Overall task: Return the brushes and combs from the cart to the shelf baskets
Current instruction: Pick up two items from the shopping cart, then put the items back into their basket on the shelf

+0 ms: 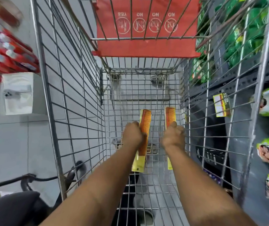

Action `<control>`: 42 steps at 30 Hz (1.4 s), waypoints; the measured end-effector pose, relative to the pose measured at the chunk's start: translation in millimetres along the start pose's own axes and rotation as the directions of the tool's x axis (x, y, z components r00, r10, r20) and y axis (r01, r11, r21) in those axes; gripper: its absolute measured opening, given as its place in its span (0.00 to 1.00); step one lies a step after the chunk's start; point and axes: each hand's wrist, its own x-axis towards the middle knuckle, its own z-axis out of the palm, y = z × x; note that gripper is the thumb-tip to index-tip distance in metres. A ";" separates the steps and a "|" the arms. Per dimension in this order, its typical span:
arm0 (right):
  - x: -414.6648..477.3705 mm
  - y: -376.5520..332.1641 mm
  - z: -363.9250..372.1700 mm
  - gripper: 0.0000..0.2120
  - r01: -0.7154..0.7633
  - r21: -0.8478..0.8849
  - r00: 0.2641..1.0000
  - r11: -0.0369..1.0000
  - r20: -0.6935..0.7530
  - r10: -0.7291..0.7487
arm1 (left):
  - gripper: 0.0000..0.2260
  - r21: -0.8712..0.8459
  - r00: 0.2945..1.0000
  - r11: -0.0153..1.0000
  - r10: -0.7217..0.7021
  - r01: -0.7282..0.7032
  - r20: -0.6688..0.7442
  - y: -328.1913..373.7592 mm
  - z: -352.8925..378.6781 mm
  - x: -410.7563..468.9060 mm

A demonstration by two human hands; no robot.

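Orange combs, one each: left hand (133, 133) clamps comb (145, 126), right hand (173, 136) clamps second comb (170, 116), low in the cart (75, 111). Pick-up step; next, lift clear toward shelf baskets.

1. I saw two bare forearms reaching in from the bottom edge, with no sleeves on them.
2. My left hand (133, 133) wore no glove, ring or watch.
3. My right hand (173, 136) was just as bare, wrist included.
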 end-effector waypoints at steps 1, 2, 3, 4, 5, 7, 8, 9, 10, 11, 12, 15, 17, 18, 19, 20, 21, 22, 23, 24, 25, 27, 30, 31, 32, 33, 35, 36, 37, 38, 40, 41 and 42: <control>-1.3 -2.2 -3.3 0.18 0.000 -0.034 1.000 0.999 -0.005 0.000 | 0.18 -0.053 1.000 0.999 -0.013 0.014 0.003 -0.4 -1.1 1.6; -2.6 -3.2 -5.1 0.20 0.005 -0.052 1.000 0.999 -0.016 -0.006 | 0.18 -0.104 0.999 0.994 -0.035 0.036 0.011 -0.3 -2.8 1.8; -4.7 -5.0 -8.3 0.22 0.006 -0.053 1.000 0.999 -0.022 -0.007 | 0.17 -0.156 0.999 0.986 -0.049 0.051 0.013 -0.8 -3.5 1.6; -5.8 -6.1 -8.8 0.22 0.007 -0.039 1.000 0.999 -0.024 -0.008 | 0.15 -0.209 0.998 0.976 -0.066 0.067 0.012 -0.5 -4.5 0.0; -7.6 -7.1 -10.3 0.22 0.012 -0.011 1.000 1.000 -0.026 -0.012 | 0.13 -0.262 0.996 0.961 -0.084 0.082 0.005 -0.5 -5.2 -1.3; -11.9 -9.4 -12.9 0.17 0.016 0.065 1.000 0.998 -0.021 -0.015 | 0.11 -0.379 0.993 0.919 -0.115 0.108 0.005 -1.8 -8.3 -4.3; -13.4 -10.5 -15.0 0.13 -0.002 0.113 1.000 0.994 -0.014 0.004 | 0.11 -0.435 0.993 0.893 -0.120 0.118 0.022 -2.2 -11.5 -5.8; -16.6 -12.4 -20.0 0.10 -0.020 0.176 1.000 0.984 -0.009 0.022 | 0.12 -0.491 0.992 0.863 -0.116 0.120 0.039 -3.0 -15.2 -6.5; -18.2 -13.1 -24.5 0.09 -0.034 0.224 0.999 0.974 -0.003 0.035 | 0.13 -0.539 0.993 0.834 -0.107 0.118 0.052 -0.8 -20.8 -8.8; -20.4 -15.0 -28.3 0.09 -0.042 0.260 0.999 0.965 0.008 0.041 | 0.13 -0.582 0.992 0.804 -0.106 0.122 0.061 -0.7 -25.2 -8.8; -23.8 -15.6 -34.8 0.09 -0.054 0.297 0.999 0.953 0.013 0.052 | 0.13 -0.620 0.993 0.775 -0.097 0.121 0.073 2.1 -30.9 -10.9; -40.5 -17.8 -56.3 0.07 -0.043 0.340 0.999 0.940 -0.012 0.050 | 0.09 -0.673 0.993 0.732 -0.039 0.104 0.110 13.1 -46.8 -20.0; -52.2 -16.6 -67.3 0.08 -0.001 0.389 0.998 0.921 -0.058 0.025 | 0.07 -0.669 0.994 0.740 0.004 0.070 0.109 24.4 -58.8 -29.4; -59.6 -15.3 -75.1 0.08 0.026 0.431 0.997 0.902 -0.080 0.009 | 0.07 -0.670 0.994 0.741 0.043 0.036 0.102 32.2 -66.5 -36.2; -67.5 -14.2 -82.7 0.09 0.057 0.460 0.994 0.886 -0.108 -0.008 | 0.08 -0.675 0.991 0.738 0.088 -0.001 0.096 40.0 -73.6 -42.2; -77.1 -11.5 -91.2 0.09 0.082 0.485 0.989 0.871 -0.144 -0.013 | 0.10 -0.676 0.987 0.736 0.136 -0.040 0.090 49.7 -81.6 -50.8; -86.1 -10.4 -99.8 0.10 0.102 0.511 0.985 0.854 -0.172 -0.015 | 0.11 -0.672 0.982 0.737 0.167 -0.065 0.088 58.9 -89.0 -57.8; -94.0 -9.1 -108.7 0.10 0.118 0.544 0.982 0.831 -0.188 -0.016 | 0.11 -0.669 0.976 0.738 0.196 -0.086 0.092 68.9 -97.3 -66.5; -103.7 -8.0 -117.7 0.09 0.137 0.582 0.980 0.802 -0.200 -0.022 | 0.11 -0.668 0.970 0.736 0.226 -0.107 0.094 78.1 -105.9 -76.5; -113.0 -6.2 -125.7 0.09 0.161 0.618 0.975 0.769 -0.219 -0.028 | 0.10 -0.667 0.961 0.734 0.259 -0.130 0.097 85.2 -113.3 -85.8; -126.3 -3.6 -138.9 0.09 0.188 0.647 0.969 0.739 -0.246 -0.031 | 0.11 -0.662 0.949 0.731 0.302 -0.165 0.096 93.5 -122.5 -98.5; -143.4 1.3 -157.0 0.12 0.235 0.675 0.958 0.699 -0.281 -0.051 | 0.11 -0.649 0.923 0.727 0.372 -0.224 0.098 103.7 -138.0 -115.0; -175.6 16.3 -186.1 0.11 0.291 0.743 0.942 0.603 -0.331 -0.047 | 0.09 -0.654 0.892 0.706 0.440 -0.274 0.102 118.3 -160.6 -155.6; -186.1 19.6 -194.5 0.12 0.305 0.774 0.940 0.555 -0.339 -0.044 | 0.09 -0.657 0.881 0.697 0.461 -0.287 0.105 123.7 -165.8 -166.5; -193.7 24.3 -200.6 0.15 0.323 0.801 0.933 0.503 -0.358 -0.029 | 0.10 -0.659 0.869 0.689 0.482 -0.300 0.109 128.9 -169.3 -176.5; -205.8 31.5 -210.4 0.19 0.351 0.821 0.922 0.450 -0.388 -0.011 | 0.11 -0.654 0.852 0.686 0.510 -0.319 0.120 136.4 -172.9 -193.6; -228.9 49.1 -230.0 0.18 0.378 0.835 0.910 0.400 -0.414 0.006 | 0.11 -0.641 0.817 0.681 0.559 -0.354 0.143 149.1 -172.8 -219.3; -238.6 58.6 -238.9 0.15 0.384 0.841 0.905 0.380 -0.424 0.022 | 0.11 -0.641 0.802 0.676 0.577 -0.364 0.153 155.9 -171.1 -229.4; -248.1 67.9 -247.9 0.13 0.389 0.844 0.901 0.369 -0.433 0.039 | 0.12 -0.653 0.792 0.663 0.591 -0.366 0.156 163.4 -169.7 -239.4; -259.2 80.3 -257.7 0.15 0.401 0.847 0.888 0.349 -0.453 0.079 | 0.12 -0.660 0.776 0.652 0.609 -0.373 0.163 172.3 -166.2 -251.6; -275.1 105.2 -271.7 0.27 0.428 0.852 0.870 0.301 -0.478 0.117 | 0.12 -0.656 0.724 0.646 0.655 -0.390 0.215 188.2 -158.3 -280.9; -285.3 116.3 -278.8 0.28 0.434 0.853 0.866 0.289 -0.484 0.127 | 0.13 -0.651 0.695 0.646 0.676 -0.399 0.245 195.9 -153.6 -294.3; -294.4 128.6 -285.1 0.24 0.423 0.864 0.871 0.273 -0.471 0.141 | 0.16 -0.648 0.669 0.642 0.694 -0.410 0.265 203.3 -148.1 -307.8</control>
